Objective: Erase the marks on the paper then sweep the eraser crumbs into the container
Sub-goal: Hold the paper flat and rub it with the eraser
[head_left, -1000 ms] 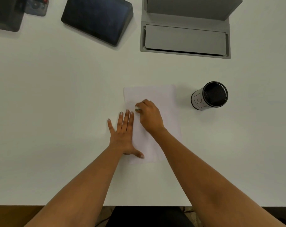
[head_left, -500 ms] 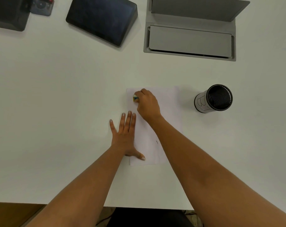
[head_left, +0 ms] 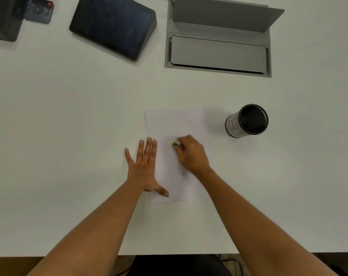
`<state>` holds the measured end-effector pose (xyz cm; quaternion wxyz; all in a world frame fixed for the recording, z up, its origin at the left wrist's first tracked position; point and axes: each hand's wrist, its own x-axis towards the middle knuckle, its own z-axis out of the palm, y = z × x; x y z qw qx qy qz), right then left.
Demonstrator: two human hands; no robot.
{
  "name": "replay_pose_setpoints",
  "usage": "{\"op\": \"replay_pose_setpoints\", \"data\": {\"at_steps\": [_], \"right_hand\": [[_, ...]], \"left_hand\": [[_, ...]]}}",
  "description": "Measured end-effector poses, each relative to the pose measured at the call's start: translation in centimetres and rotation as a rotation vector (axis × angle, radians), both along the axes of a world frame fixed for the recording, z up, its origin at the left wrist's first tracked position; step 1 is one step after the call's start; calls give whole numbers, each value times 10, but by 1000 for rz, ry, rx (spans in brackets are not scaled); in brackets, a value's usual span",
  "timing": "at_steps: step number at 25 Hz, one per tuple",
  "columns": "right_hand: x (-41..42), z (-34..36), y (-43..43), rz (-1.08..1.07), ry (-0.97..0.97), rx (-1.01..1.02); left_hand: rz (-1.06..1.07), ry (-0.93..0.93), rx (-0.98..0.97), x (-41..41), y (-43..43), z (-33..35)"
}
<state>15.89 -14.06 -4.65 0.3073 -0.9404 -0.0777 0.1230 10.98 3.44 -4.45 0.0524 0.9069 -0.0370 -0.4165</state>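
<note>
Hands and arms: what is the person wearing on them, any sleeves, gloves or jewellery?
Nothing visible. The left forearm and right forearm are bare to the frame's edge, no sleeves. The left hand and right hand have no gloves, watch, bracelet or rings showing.

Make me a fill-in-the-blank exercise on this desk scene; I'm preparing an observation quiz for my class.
1. The right hand rubs the paper with the ____ that it grips.
2. The left hand lies flat on the paper's ____ edge.
3. The container stands on the ____ side of the paper, apart from it.
Missing words: eraser; left; right.
</note>
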Motion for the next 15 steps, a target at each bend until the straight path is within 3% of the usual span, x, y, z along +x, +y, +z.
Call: {"op": "replay_pose_setpoints", "data": {"at_steps": [3, 5, 9, 13, 15], "right_hand": [[39, 1, -17, -219, -39, 4], [13, 5, -5, -262, -31, 31], [-76, 9, 9, 61, 64, 46], [-41, 6, -44, -411, 30, 13], [-49, 9, -34, -435, 30, 62]], "left_hand": [[10, -7, -15, 1, 0, 1], [7, 0, -20, 1, 0, 1], [2, 6, -33, 1, 0, 2], [11, 1, -37, 2, 0, 4], [7, 4, -29, 2, -1, 5]]}}
